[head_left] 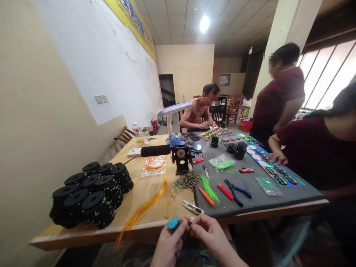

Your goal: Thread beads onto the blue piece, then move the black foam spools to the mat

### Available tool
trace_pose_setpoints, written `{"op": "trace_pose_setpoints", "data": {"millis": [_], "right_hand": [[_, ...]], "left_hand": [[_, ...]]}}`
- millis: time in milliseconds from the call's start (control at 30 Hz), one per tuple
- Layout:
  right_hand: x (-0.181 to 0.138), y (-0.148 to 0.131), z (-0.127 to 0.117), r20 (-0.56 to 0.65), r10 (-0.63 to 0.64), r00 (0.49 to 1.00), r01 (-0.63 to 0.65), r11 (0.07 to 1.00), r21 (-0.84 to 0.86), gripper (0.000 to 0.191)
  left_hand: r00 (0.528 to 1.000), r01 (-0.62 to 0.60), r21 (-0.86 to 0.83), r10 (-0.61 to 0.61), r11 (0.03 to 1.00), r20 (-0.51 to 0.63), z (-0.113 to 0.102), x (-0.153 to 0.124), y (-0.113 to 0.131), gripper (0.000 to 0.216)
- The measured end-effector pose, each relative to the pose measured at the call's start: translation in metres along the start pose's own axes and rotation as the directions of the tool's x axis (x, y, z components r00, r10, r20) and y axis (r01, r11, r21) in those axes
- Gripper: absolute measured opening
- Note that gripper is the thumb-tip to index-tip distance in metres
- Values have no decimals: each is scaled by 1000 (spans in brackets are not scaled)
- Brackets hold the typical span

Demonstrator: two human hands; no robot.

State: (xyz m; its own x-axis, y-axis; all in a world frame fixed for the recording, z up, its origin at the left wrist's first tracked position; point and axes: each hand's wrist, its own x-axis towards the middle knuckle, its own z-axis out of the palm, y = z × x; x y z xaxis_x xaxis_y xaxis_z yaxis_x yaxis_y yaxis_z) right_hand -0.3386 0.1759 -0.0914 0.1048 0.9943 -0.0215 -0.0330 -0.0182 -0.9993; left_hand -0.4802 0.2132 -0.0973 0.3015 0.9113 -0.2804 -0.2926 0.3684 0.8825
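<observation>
My left hand [169,245] is low at the table's front edge, fingers closed round a small black spool with a blue top [173,223]. My right hand [210,234] sits beside it, fingertips pinched together near the spool on something I cannot make out. Just beyond my hands lie small thread snips [193,207], a long orange strand [144,207] and a pile of small metal beads [186,181].
Several black foam spools [91,193] are stacked at the left of the wooden table [83,231]. A grey mat [250,193] holds blue pliers [236,191], green strands [208,187] and red tools. A black winder [178,154] stands mid-table. Three other people are at the far end and right side.
</observation>
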Motion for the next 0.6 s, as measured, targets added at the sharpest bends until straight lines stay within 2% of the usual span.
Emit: {"op": "trace_pose_setpoints", "data": {"millis": [67, 133, 200, 267, 400, 600], "right_hand": [[-5, 7, -16, -117, -116, 986, 81, 961, -265, 24], [-9, 13, -40, -226, -262, 938, 105, 838, -536, 21], [-10, 17, -68, -299, -384, 874, 69, 705, -706, 21], [-10, 20, -92, -313, -438, 843, -1, 579, -815, 20], [-3, 20, -116, -223, -397, 890, -43, 415, -909, 15], [6, 12, -110, -143, -275, 951, -86, 210, -974, 18]], "left_hand": [[999, 48, -35, -49, 998, -16, -1, 0, -1, 50], [996, 82, -68, -84, 994, -25, -2, -1, -2, 50], [993, 115, -85, -116, 990, -3, -2, 0, -4, 48], [987, 156, -80, -153, 984, 43, -3, 1, -6, 48], [972, 220, -82, -212, 972, 103, -1, 0, -4, 49], [960, 270, -143, -255, 952, 113, 8, -10, 8, 43]]}}
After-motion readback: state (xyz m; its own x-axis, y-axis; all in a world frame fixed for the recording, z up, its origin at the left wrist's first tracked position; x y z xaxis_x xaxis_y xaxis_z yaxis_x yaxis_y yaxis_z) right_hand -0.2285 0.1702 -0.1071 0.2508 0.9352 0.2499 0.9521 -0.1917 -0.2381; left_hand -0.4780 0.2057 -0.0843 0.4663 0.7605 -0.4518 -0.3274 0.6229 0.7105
